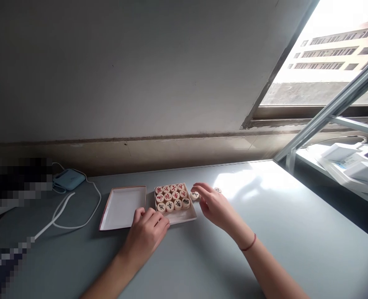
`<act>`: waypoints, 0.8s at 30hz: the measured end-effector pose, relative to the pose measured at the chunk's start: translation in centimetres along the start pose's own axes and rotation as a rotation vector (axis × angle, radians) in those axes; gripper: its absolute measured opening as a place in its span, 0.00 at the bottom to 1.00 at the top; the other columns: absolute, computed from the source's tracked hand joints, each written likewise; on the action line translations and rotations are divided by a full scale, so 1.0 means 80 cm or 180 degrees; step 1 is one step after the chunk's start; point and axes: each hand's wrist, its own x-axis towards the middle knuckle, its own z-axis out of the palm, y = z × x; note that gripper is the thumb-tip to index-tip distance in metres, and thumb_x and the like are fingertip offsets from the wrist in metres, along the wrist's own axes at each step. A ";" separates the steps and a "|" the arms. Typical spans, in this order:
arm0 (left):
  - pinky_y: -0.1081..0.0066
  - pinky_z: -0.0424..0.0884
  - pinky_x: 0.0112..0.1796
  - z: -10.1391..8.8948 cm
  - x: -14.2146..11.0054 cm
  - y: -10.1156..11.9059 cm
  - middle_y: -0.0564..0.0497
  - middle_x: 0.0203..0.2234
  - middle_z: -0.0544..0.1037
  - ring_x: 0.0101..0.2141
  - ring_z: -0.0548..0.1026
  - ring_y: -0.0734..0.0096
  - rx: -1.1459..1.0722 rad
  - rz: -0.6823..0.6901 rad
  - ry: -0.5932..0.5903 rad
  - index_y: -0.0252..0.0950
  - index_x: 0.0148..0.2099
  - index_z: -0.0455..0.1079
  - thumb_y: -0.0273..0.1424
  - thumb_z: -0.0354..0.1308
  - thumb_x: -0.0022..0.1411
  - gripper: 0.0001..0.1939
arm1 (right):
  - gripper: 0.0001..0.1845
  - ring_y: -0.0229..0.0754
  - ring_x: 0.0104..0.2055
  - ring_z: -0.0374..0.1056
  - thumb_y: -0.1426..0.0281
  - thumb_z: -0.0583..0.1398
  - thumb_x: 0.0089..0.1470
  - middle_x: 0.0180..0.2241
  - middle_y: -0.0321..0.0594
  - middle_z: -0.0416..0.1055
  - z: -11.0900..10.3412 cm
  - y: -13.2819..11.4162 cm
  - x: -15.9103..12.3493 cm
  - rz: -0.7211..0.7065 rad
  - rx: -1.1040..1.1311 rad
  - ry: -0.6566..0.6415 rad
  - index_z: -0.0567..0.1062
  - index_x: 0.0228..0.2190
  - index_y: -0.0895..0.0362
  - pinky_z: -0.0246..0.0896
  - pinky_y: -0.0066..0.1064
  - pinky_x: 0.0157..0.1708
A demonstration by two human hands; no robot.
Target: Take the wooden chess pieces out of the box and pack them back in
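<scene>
A shallow box tray (188, 216) on the grey table holds several round wooden chess pieces (171, 197) with red and black characters. My left hand (148, 233) rests at the tray's near left corner, fingers curled against its edge. My right hand (213, 205) is just right of the tray, its fingertips pinched on one black-marked chess piece (194, 194) at the tray's right rim. Another loose piece (218, 190) lies on the table behind that hand. The box lid (123, 207) lies empty, open side up, left of the tray.
A light blue device (68, 179) with a white cable (78, 216) sits at the back left. A wall runs behind the table. White boxes (352, 164) lie on a neighbouring surface at right, beyond a metal frame (327, 114) and window.
</scene>
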 end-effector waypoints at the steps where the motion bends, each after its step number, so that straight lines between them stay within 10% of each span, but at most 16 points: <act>1: 0.64 0.55 0.36 0.001 0.001 0.001 0.54 0.27 0.75 0.31 0.69 0.70 0.0020 -0.0030 0.0019 0.38 0.34 0.69 0.23 0.49 0.66 0.10 | 0.25 0.38 0.30 0.70 0.83 0.50 0.50 0.51 0.46 0.67 0.000 0.001 0.001 0.0049 -0.0143 -0.0131 0.68 0.48 0.55 0.61 0.29 0.26; 10: 0.65 0.60 0.38 0.001 0.005 0.002 0.52 0.32 0.78 0.34 0.71 0.67 -0.0093 -0.0233 0.0312 0.38 0.41 0.70 0.28 0.52 0.65 0.06 | 0.18 0.39 0.28 0.71 0.76 0.51 0.58 0.44 0.45 0.73 0.006 -0.001 0.012 0.0216 -0.0508 -0.0405 0.69 0.49 0.55 0.53 0.26 0.21; 15: 0.65 0.65 0.38 -0.011 0.016 -0.003 0.48 0.41 0.77 0.40 0.73 0.63 -0.0222 -0.0201 0.0484 0.36 0.52 0.66 0.32 0.52 0.66 0.14 | 0.11 0.33 0.23 0.63 0.68 0.54 0.59 0.39 0.42 0.74 -0.015 -0.033 0.006 0.0161 0.0807 0.0460 0.73 0.42 0.56 0.59 0.27 0.25; 24: 0.66 0.68 0.43 -0.003 0.015 -0.010 0.48 0.42 0.76 0.44 0.74 0.65 -0.0567 -0.0312 0.0660 0.40 0.53 0.63 0.25 0.52 0.64 0.16 | 0.17 0.32 0.19 0.51 0.57 0.58 0.56 0.20 0.32 0.62 0.001 -0.074 0.003 0.0501 0.2578 -0.0054 0.74 0.39 0.56 0.48 0.24 0.17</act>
